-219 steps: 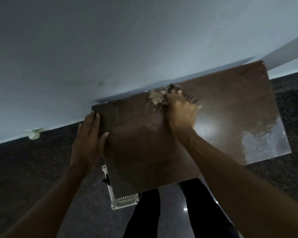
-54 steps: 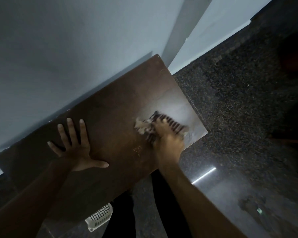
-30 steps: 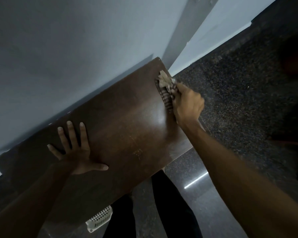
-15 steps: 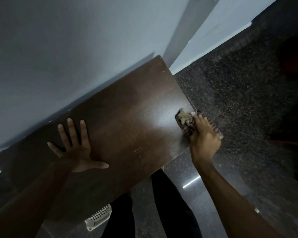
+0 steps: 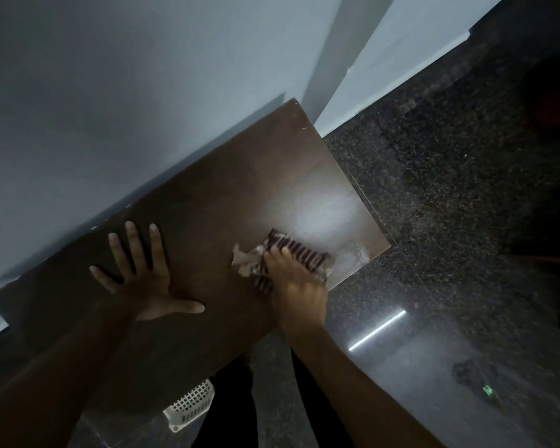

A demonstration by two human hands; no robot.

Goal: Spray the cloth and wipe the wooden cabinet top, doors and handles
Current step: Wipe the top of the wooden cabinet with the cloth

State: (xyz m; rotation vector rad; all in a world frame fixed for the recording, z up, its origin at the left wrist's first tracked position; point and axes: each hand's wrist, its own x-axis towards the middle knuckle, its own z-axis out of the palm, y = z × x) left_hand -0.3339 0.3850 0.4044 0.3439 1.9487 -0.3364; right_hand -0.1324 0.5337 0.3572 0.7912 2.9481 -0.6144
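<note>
So, the wooden cabinet top (image 5: 207,202) is seen from above, pushed up against a pale wall (image 5: 136,92). The left hand (image 5: 144,281) is laid flat on the wood, with the fingers spread wide and straight and the thumb stuck out to the side; nothing is held in it. The cloth (image 5: 299,253), a crumpled dark-striped thing with a pale bit poking out on its left, is bunched up near the front right corner of the cabinet top and pressed down onto the surface. It's gripped by the right hand (image 5: 296,291), whose fingers are curled over the top of it rather than laid flat. A lighter, shiny patch (image 5: 317,211) can be made out on the wood just beyond the cloth, toward the right edge. Below the front edge, a white slotted basket (image 5: 191,404) is partly tucked under the overhang, right beside dark trouser legs (image 5: 232,402). The floor (image 5: 440,205) is dark speckled stone, and a bright streak of light (image 5: 377,329) is reflected on it off to the right. A tiny green speck (image 5: 487,389) is spotted further out, too blurry to be identified.
</note>
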